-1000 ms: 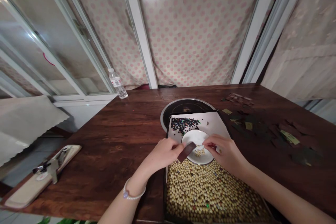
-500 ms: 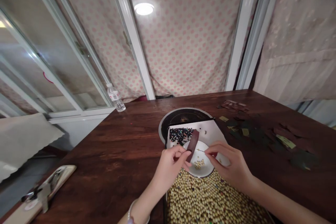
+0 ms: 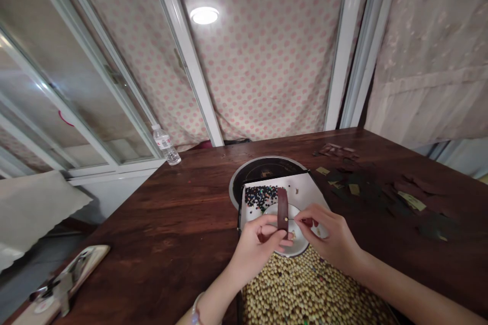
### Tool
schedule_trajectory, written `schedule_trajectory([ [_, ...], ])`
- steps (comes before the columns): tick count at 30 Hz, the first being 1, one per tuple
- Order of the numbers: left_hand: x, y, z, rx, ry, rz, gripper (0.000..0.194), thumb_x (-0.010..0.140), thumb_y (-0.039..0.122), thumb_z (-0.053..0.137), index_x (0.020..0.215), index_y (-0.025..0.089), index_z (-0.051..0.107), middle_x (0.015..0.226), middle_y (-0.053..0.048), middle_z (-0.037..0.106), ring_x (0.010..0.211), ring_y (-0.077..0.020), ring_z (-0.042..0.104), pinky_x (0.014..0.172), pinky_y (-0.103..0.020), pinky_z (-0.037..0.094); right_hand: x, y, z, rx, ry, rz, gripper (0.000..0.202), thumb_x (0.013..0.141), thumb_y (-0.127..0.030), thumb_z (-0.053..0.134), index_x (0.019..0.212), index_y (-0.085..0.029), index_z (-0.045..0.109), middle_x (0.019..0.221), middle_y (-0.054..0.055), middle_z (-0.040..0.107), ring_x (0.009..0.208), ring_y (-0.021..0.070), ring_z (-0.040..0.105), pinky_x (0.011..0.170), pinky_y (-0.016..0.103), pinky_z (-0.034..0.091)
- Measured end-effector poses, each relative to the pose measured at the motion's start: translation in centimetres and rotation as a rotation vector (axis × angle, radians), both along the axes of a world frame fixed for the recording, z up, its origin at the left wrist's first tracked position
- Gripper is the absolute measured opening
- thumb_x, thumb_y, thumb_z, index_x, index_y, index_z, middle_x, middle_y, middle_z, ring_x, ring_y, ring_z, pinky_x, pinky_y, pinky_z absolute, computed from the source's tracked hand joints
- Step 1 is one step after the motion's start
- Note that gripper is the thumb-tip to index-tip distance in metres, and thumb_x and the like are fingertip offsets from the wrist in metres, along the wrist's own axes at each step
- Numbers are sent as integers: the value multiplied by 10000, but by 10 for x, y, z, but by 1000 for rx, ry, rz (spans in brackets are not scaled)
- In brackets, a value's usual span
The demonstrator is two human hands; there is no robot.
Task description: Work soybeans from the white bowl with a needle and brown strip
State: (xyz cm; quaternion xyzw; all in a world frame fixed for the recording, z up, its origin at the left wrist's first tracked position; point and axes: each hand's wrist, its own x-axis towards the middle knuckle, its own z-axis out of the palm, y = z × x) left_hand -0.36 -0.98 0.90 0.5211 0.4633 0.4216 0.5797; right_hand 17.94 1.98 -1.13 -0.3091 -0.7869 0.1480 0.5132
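My left hand (image 3: 257, 244) is closed on the lower end of a dark brown strip (image 3: 282, 205), which stands nearly upright. My right hand (image 3: 330, 231) pinches a thin, needle-like tool (image 3: 293, 220); its exact kind is too small to make out. At the tool's tip a small pale bead (image 3: 286, 219) lies against the right part of the strip. Below both hands is a white dish (image 3: 300, 250) with a few pale beads in it, partly hidden by the fingers and strip. Many pale round beads (image 3: 305, 284) fill the near part of the tray.
Dark beads (image 3: 261, 197) lie on the white far part of the tray (image 3: 305, 185). Behind it is a round dark plate (image 3: 244, 167). Green and brown scraps (image 3: 366, 190) cover the right of the table. A water bottle (image 3: 166, 146) and a caliper-like metal tool (image 3: 63, 287) are on the left.
The strip has turned more upright and shifted right. The bead at the tool's tip, earlier apart from the strip over the dish, is now against it. The view has shifted slightly.
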Motion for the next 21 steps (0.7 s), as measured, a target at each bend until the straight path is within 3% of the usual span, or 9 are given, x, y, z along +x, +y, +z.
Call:
schedule_trajectory([
  [6, 1, 0, -4, 2, 4, -5, 333, 738, 321, 715, 984, 106, 649, 830, -109, 755, 739, -212, 731, 615, -237, 558, -1, 0, -3, -102, -17, 68, 116, 786, -101, 535, 754, -188, 605, 621, -12, 556, 531, 106, 508, 500, 212, 409],
  [15, 4, 0, -4, -69, -16, 4, 334, 708, 340, 734, 909, 78, 686, 822, -127, 754, 685, -190, 728, 581, -212, 547, 0, 0, -7, -45, -27, 38, 128, 786, -77, 525, 781, -183, 598, 643, -9, 527, 558, 101, 500, 525, 205, 403],
  [19, 4, 1, -3, -99, -38, 6, 327, 690, 360, 747, 849, 78, 700, 814, -128, 754, 669, -184, 725, 565, -204, 544, 1, 1, -6, -63, -59, 86, 140, 753, -65, 530, 747, -191, 592, 620, -21, 519, 534, 97, 483, 506, 200, 394],
  [21, 4, 2, -3, -104, -43, 1, 343, 675, 367, 758, 857, 82, 702, 820, -127, 754, 662, -178, 724, 566, -199, 542, 1, 2, -5, -67, -38, 39, 139, 758, -68, 522, 750, -190, 590, 611, -23, 515, 525, 96, 476, 503, 201, 392],
])
